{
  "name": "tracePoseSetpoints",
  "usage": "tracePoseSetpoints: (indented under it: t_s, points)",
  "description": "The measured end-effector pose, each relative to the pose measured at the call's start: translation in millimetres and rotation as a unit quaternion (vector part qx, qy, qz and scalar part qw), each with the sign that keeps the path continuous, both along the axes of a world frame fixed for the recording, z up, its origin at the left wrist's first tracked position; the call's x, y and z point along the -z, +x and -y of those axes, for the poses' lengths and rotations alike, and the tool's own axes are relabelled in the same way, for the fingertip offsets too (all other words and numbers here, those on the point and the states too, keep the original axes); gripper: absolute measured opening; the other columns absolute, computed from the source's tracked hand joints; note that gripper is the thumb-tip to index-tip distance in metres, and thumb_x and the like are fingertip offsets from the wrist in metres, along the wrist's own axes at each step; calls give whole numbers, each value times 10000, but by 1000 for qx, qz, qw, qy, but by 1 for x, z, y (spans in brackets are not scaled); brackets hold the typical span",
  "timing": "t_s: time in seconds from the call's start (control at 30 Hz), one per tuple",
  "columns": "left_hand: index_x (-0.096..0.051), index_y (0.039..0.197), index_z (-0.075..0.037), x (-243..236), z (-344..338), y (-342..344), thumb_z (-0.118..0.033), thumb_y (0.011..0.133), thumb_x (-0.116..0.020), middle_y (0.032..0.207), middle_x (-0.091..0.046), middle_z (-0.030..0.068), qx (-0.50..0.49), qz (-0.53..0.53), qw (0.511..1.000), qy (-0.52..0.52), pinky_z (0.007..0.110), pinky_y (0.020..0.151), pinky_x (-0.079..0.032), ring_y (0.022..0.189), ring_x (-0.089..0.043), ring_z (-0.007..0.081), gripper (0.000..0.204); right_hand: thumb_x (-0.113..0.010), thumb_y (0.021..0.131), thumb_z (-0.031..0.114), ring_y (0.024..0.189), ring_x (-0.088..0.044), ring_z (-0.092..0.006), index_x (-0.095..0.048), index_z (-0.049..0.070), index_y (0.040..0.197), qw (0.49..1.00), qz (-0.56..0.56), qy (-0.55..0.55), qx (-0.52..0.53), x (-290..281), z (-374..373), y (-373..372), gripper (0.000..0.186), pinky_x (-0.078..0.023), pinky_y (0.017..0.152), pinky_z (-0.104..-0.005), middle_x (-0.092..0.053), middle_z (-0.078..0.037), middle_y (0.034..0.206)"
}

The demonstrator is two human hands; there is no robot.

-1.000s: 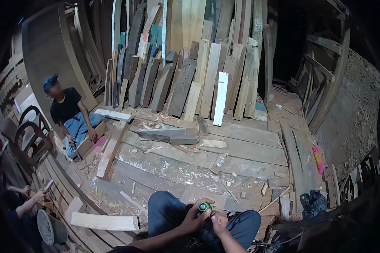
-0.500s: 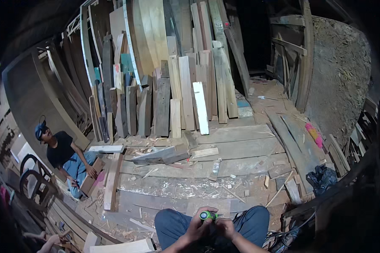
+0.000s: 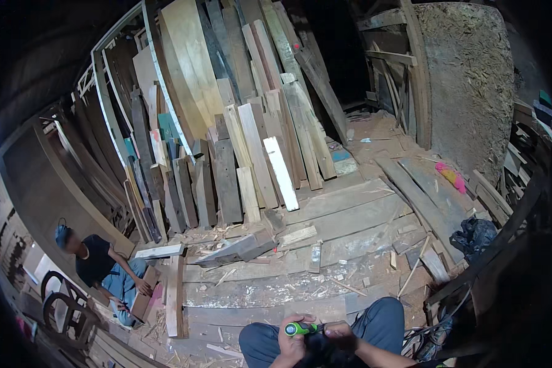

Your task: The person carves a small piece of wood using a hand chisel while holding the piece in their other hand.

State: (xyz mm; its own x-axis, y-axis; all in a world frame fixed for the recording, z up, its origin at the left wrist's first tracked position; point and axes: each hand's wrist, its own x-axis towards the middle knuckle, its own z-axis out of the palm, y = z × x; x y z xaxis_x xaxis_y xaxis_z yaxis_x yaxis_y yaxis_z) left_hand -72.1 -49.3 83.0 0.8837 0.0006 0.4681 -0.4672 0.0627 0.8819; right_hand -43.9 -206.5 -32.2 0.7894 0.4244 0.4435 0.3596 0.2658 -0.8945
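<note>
Over my lap, my left hand (image 3: pixel 292 345) is closed around a green hand tool (image 3: pixel 297 329) with a round pale end; its exact kind is too small to tell. A dark part of it runs toward my right hand (image 3: pixel 342 335). The fingers of that hand are bent and pressed together by this dark end, and what they pinch is hard to make out. Both hands are between my knees, in front of the plank floor (image 3: pixel 227 316).
Tall boards (image 3: pixel 230 178) lean along the far wall. At the left, another person (image 3: pixel 95 260) sits holding a wooden block (image 3: pixel 142 303). Wood offcuts (image 3: pixel 239 248) and shavings litter the floor. A black plastic bag (image 3: pixel 472 236) and cables (image 3: pixel 432 340) are at my right.
The view has tilted and shifted, so the boards lean more in it. The green tool has turned more sideways, with its dark part now showing, and my right hand is slightly farther from my left.
</note>
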Motion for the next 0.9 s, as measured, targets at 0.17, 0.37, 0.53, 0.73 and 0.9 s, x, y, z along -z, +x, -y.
tracePoseSetpoints:
  t_s: [0.17, 0.37, 0.53, 0.73, 0.9]
  points:
    - [-424, 1111, -19, 7, 7, 7, -440, 933, -532, 908, -565, 146, -72, -58, 977, -191, 392, 797, -483, 844, -574, 252, 469, -480, 944, 303, 535, -338, -153, -405, 26, 601, 998, -38, -40, 18, 0, -1, 2, 446, -329, 530, -338, -364, -36, 558]
    - [-475, 1000, -48, -13, -1, 15, -540, 909, -493, 812, -479, 97, -34, -60, 950, -304, 365, 711, -410, 751, -484, 225, 501, -473, 940, 301, 541, -340, -144, -401, 26, 597, 998, -51, -30, 22, 1, 3, 4, 446, -323, 529, -330, -357, -31, 560]
    - [-483, 926, -53, -10, 3, 15, -540, 906, -477, 805, -477, 76, 8, -26, 965, -261, 369, 684, -419, 728, -487, 207, 487, -467, 936, 300, 547, -341, -137, -397, 26, 593, 995, -79, -10, 52, 1, 10, 5, 445, -318, 528, -322, -350, -26, 562]
    - [-489, 905, -30, -22, 2, 11, -497, 914, -472, 723, -472, 81, -22, 6, 949, -316, 355, 637, -419, 664, -483, 216, 467, -440, 938, 298, 564, -373, -130, -417, 14, 606, 992, -91, -26, 79, -2, 15, 10, 437, -333, 547, -301, -378, -40, 569]
    - [-530, 920, -46, -16, 7, -6, -452, 906, -519, 823, -540, 120, 27, -20, 958, -286, 334, 682, -433, 730, -506, 207, 406, -437, 947, 303, 553, -417, -172, -485, 2, 630, 996, -56, -49, 39, 8, 8, 12, 440, -371, 550, -333, -423, -91, 567]
